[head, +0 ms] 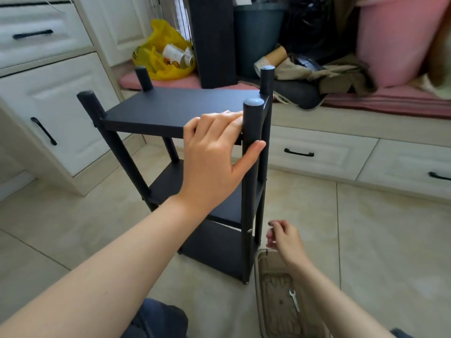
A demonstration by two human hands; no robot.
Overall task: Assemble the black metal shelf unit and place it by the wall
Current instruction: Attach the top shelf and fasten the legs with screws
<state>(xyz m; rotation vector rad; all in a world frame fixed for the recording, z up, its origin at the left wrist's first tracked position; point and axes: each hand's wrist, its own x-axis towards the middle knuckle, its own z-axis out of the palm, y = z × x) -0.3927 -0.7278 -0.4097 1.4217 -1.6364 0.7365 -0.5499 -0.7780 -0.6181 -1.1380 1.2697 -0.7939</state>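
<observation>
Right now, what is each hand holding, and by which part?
The left hand steadies the black shelf unit at its top board's near edge, thumb against the front post. The right hand seems to pinch something too small to identify.

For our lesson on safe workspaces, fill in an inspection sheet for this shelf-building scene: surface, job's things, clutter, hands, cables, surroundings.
Surface: beige tiled floor, no spills seen.
Job's things: black shelf unit standing on the floor, three boards on four posts; small wrench lying in a beige tray.
Clutter: yellow bag with cups, dark bin, and crumpled cloth on the window bench.
Hands: left hand grips the top board's edge beside the near post; right hand hovers above the tray, fingers curled, contents unclear.
Cables: nothing seen.
Surroundings: white drawers with black handles, pink cushion.
</observation>
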